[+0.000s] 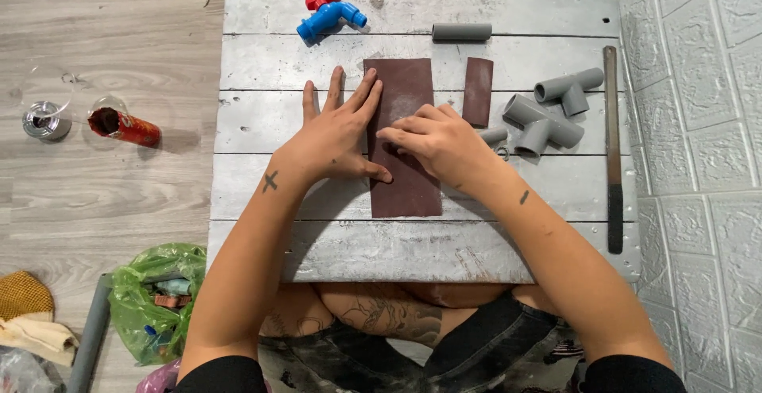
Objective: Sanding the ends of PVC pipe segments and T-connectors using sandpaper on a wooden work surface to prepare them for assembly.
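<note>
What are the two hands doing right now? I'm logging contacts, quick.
Left hand: open, flat, pressing the sandpaper sheet.
Right hand: fingers curled, resting on the same sheet, gripping nothing visible.

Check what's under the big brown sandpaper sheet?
The sandpaper sheet lies flat on the grey plank table. Left hand and right hand press on it. Anything beneath the sheet is covered and cannot be seen.

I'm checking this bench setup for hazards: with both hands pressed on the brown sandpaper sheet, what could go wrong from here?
1. The left hand and right hand rest bare on the sandpaper sheet; a slip might scrape skin.
2. The long file lies near the table's right edge and could get knocked off.
3. The pipe tees sit close to the right hand, so a sweep could scatter them.
</note>
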